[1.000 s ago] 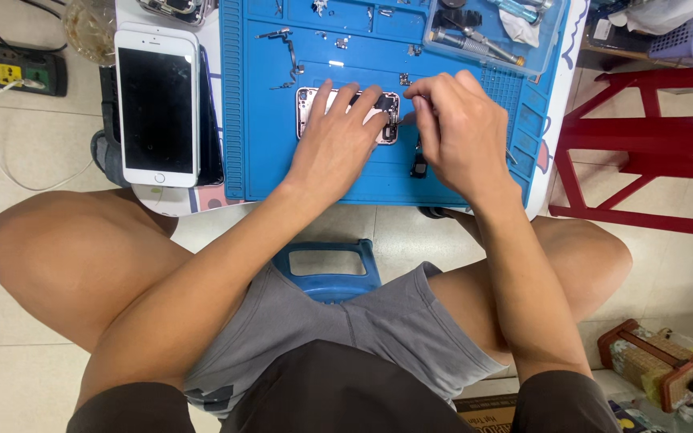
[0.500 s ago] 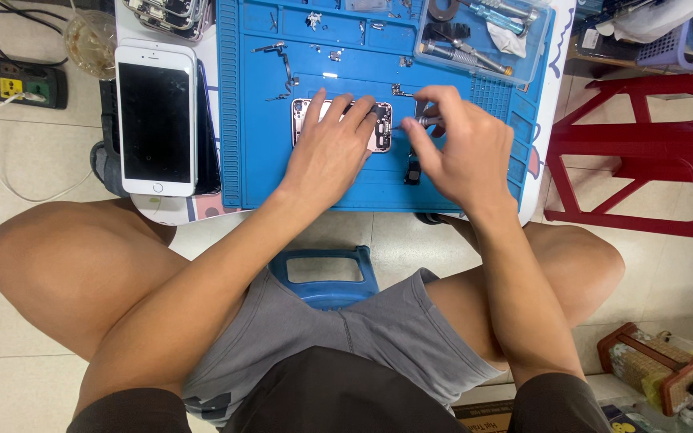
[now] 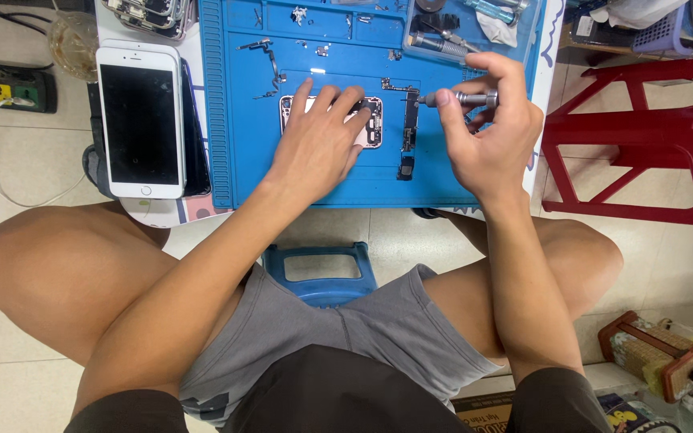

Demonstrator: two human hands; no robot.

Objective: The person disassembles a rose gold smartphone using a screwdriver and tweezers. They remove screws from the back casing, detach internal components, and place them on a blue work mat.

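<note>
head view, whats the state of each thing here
opened phone: back shell open, flat on the blue mat, under the left hand
screwdriver: lying sideways, gripped by the right hand
white phone: screen dark, face up
logic board: out, on mat
red stool: upright

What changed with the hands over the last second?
The right hand lifted off the opened phone body and drew back to the right, now holding a small silver screwdriver level above the blue work mat. The left hand stayed pressed on the phone body; the white smartphone did not move.
</note>
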